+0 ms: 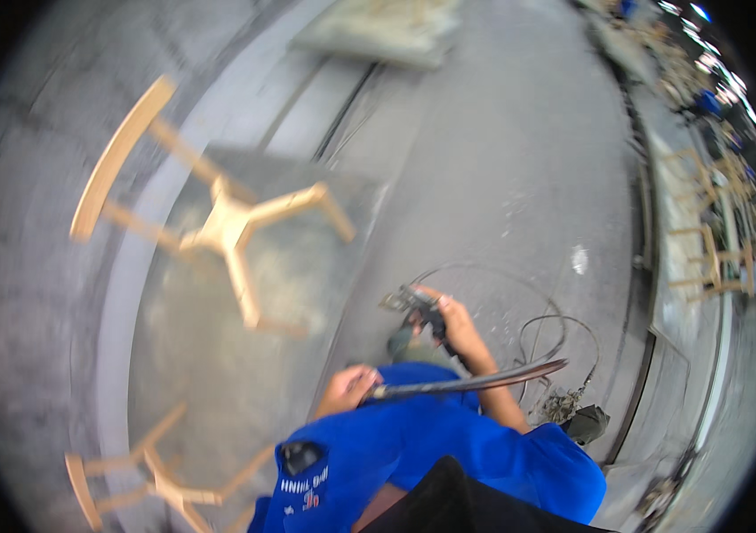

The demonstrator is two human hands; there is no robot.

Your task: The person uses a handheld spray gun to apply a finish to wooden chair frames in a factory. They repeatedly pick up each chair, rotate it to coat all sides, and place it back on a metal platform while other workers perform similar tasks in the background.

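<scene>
My right hand [462, 333] is closed around a black hand tool [431, 318] with a metal front end; blur hides its exact kind. My left hand [348, 388] grips the end of a dark hose [449, 385] near a metal fitting, in front of my blue top. From there the hose sweeps right, across my right forearm. Left of both hands, apart from them, a pale wooden chair frame [229, 222] with a curved back rail rests on a grey board [244, 373].
A second wooden chair frame [164, 484] is at the lower left. Thin hose loops [564, 324] lie on the grey floor [502, 160] to my right. Another platform [378, 35] stands at the far end. More wooden frames [711, 258] line a bench along the right.
</scene>
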